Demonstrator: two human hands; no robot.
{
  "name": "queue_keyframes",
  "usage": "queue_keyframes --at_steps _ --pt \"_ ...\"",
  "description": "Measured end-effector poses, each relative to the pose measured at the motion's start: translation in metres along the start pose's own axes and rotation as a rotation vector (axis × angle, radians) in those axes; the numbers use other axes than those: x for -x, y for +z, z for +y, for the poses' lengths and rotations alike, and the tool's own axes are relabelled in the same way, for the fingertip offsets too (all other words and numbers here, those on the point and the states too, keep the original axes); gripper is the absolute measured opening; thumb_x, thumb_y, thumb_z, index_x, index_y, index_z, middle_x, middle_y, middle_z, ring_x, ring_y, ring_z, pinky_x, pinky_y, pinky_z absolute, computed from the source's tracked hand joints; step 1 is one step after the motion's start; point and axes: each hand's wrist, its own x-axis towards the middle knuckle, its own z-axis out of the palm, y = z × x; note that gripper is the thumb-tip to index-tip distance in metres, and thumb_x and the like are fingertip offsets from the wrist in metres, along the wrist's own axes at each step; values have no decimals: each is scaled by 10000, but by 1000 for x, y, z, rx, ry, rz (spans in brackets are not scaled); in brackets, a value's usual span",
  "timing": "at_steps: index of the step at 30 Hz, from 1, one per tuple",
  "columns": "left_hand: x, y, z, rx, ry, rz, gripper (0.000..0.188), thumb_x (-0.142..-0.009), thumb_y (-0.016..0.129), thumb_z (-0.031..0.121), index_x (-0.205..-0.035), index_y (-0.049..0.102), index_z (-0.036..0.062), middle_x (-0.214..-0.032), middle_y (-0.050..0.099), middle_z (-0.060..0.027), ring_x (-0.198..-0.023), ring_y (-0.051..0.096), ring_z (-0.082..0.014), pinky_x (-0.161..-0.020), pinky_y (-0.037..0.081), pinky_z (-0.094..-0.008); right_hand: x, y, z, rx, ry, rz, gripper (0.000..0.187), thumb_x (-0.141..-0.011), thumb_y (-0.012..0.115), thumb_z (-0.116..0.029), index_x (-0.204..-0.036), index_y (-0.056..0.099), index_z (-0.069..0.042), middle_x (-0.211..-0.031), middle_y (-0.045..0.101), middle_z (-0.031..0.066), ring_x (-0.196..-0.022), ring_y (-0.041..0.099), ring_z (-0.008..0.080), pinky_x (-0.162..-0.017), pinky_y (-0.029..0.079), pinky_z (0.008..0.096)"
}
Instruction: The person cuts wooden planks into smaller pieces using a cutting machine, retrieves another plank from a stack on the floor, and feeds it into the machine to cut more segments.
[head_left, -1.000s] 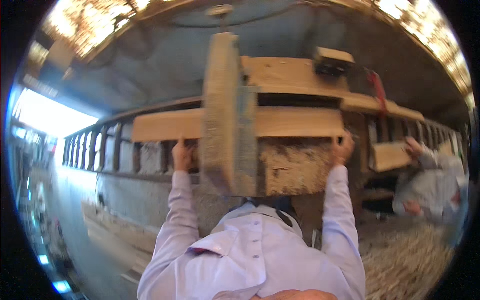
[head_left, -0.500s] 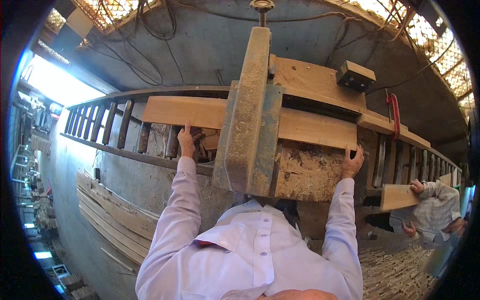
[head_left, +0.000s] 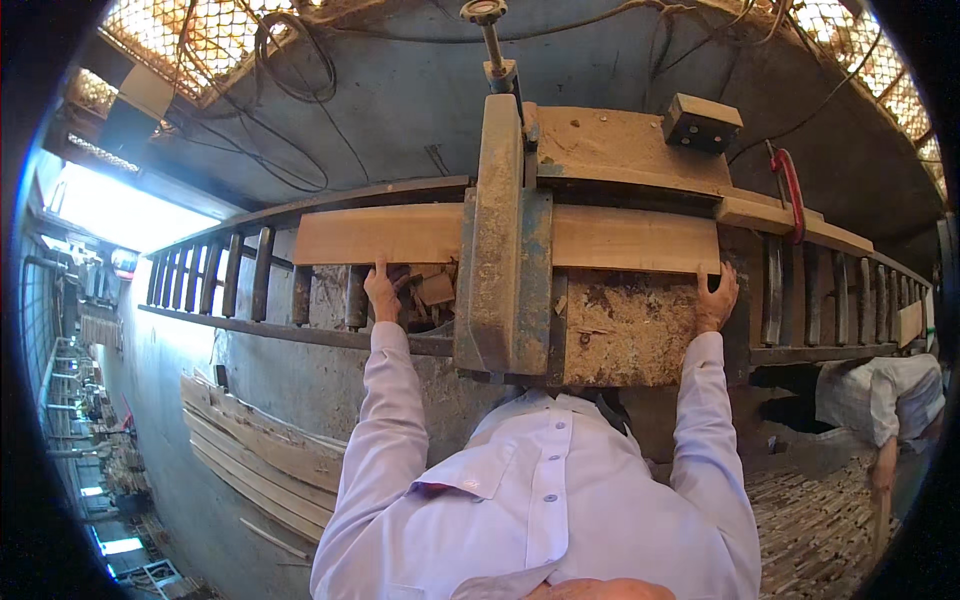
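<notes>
A long flat wooden board (head_left: 385, 235) lies left to right under the dusty cast-metal arm (head_left: 495, 240) of a woodworking machine, which hides its middle. It shows on both sides of that arm. My left hand (head_left: 382, 292) grips the board's near edge left of the arm, its thumb side at the edge and its other fingers partly hidden. At the board's right end, my right hand (head_left: 716, 297) holds the near corner, fingers bent round it. Sawdust and chips cover the machine bed (head_left: 630, 335) between my hands.
Roller tracks (head_left: 230, 275) stretch out left and right. A red clamp (head_left: 793, 195) holds a wooden strip beside a small block (head_left: 703, 122). Planks (head_left: 265, 455) lie on the floor at left, stacked strips (head_left: 810, 500) at lower right. A co-worker (head_left: 885, 400) bends at far right.
My view has shifted slightly; both hands stay at the board, which has hardly moved relative to the machine. The co-worker has bent away, and the light board they held has left the spot by the rollers.
</notes>
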Motion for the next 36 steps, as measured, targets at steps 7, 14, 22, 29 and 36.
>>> queue_keyframes --at_steps 7,14,22,29,36 --pt "5 4 1 -48 27 -15 456 -981 617 433 -1135 591 6 -987 690 -106 -779 716 -241 -616 575 -318 0 0 5 15 -38 59 683 -918 594 -575 -1351 570 -47 -1489 482 142 -1425 374 308 -1203 238 440" --pt "3 9 -4 -31 53 23 446 -976 626 427 -1078 593 -5 -941 696 -124 -767 717 -255 -605 596 -340 1 -1 3 32 -66 84 671 -928 601 -559 -1359 555 -48 -1460 509 150 -1398 403 330 -1182 284 460" --pt "-10 -2 -13 -27 80 20 432 -955 660 424 -999 590 0 -907 686 -121 -692 704 -243 -573 613 -376 37 8 -24 -703 244 362 435 -965 653 -350 -1241 607 -18 -1271 615 155 -1153 589 269 -990 471 381" --pt "-6 0 -13 -63 58 45 517 -950 647 487 -1099 598 -6 -979 668 -124 -843 680 -237 -617 576 -347 84 67 -103 -1545 744 -362 470 -953 673 -272 -1261 457 10 -1260 523 172 -1111 586 332 -953 534 456" --pt "-33 -18 -22 -59 80 80 544 -933 669 490 -1101 610 -24 -964 657 -106 -831 645 -239 -680 564 -379 94 66 -116 -1497 715 -398 416 -959 671 -263 -1211 503 23 -1228 556 142 -1098 600 300 -928 549 490"
